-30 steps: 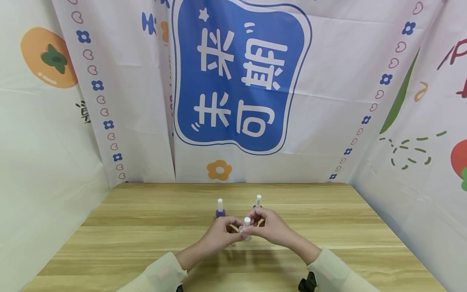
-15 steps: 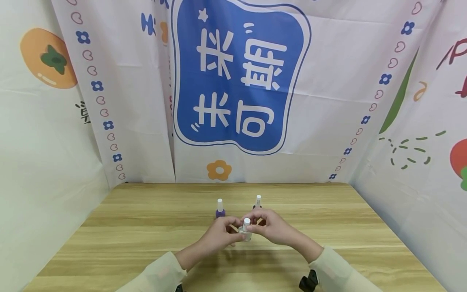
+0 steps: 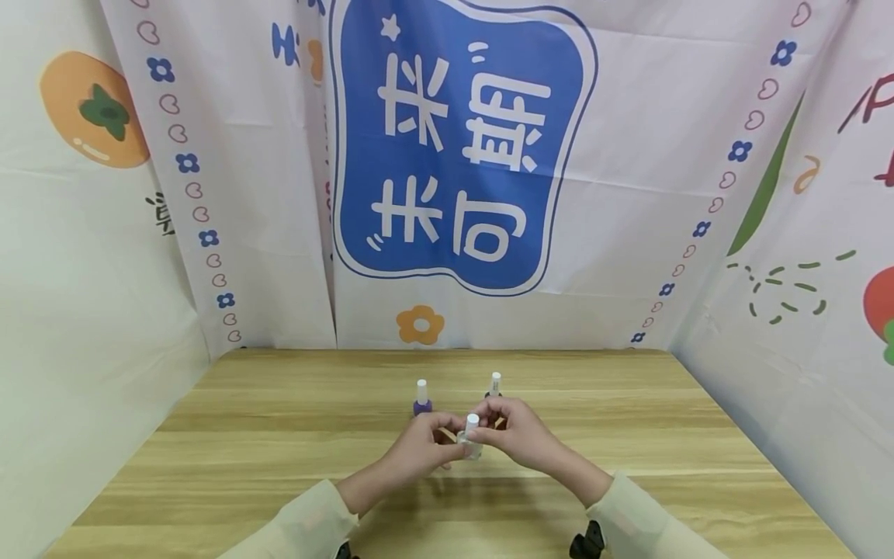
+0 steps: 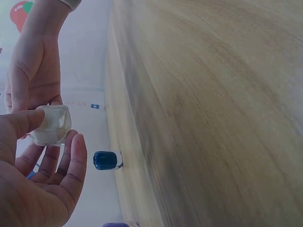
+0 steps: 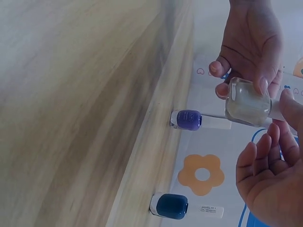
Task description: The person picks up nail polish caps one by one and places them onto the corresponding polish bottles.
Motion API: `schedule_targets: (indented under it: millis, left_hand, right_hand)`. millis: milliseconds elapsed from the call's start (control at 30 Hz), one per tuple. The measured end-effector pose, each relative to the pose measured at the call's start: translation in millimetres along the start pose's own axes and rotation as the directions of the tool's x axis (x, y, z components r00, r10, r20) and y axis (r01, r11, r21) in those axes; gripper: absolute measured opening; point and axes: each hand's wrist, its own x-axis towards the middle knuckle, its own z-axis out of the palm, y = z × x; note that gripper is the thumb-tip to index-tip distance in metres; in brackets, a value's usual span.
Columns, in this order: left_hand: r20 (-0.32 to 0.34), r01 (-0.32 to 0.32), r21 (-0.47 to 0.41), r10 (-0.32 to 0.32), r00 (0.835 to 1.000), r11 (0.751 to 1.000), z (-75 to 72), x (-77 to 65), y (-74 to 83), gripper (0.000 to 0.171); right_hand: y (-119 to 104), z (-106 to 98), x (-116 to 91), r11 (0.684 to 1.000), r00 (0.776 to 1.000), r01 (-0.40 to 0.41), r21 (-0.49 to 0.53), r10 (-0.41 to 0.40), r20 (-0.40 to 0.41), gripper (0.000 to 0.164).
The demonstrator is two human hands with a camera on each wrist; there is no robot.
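Note:
A nail polish bottle (image 5: 246, 104) with clear glass and pale contents is held above the table between both hands. My left hand (image 3: 419, 449) pinches its glass body between thumb and fingers. At its white cap (image 3: 472, 421), my right hand (image 3: 524, 436) pinches with thumb and fingertips; the cap sits at the bottle's neck. Behind the left hand a purple nail polish bottle (image 3: 422, 406) with a white cap stands upright. A dark teal nail polish bottle (image 5: 171, 206), also white-capped, stands behind the right hand, which partly hides it in the head view.
The wooden table (image 3: 279, 450) reaches back to a white printed cloth (image 3: 265, 295) hanging behind it. More printed cloth hangs along the left and right sides. Both standing bottles are just beyond the hands.
The right thumb and fingers shift slightly at the cap, the thumb drawing back and then moving forward again. The left hand keeps its hold on the bottle, and the standing bottles stay put.

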Motion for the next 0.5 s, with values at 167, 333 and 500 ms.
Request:
schedule_targets:
  millis: [167,333,500]
  left_hand:
    - [0.002,-0.002,-0.001,0.002,1.0,1.0,0.4,-0.1,1.3,0.022]
    - [-0.001,-0.005,0.004,0.005,1.0,1.0,0.6,-0.1,1.5,0.022]
    - [0.001,-0.002,0.005,0.002,1.0,1.0,-0.2,-0.6,1.6,0.022]
  right_hand:
    - [-2,2,0,1.0,0.999,-0.017,0.009,0.018,-0.029,0.012]
    - [-1,3,0,1.0,0.999,-0.028,-0.005,0.027,-0.033,0.014]
    - [17,0,6,1.0,1.0,-0.015,-0.01,0.015,-0.013,0.016]
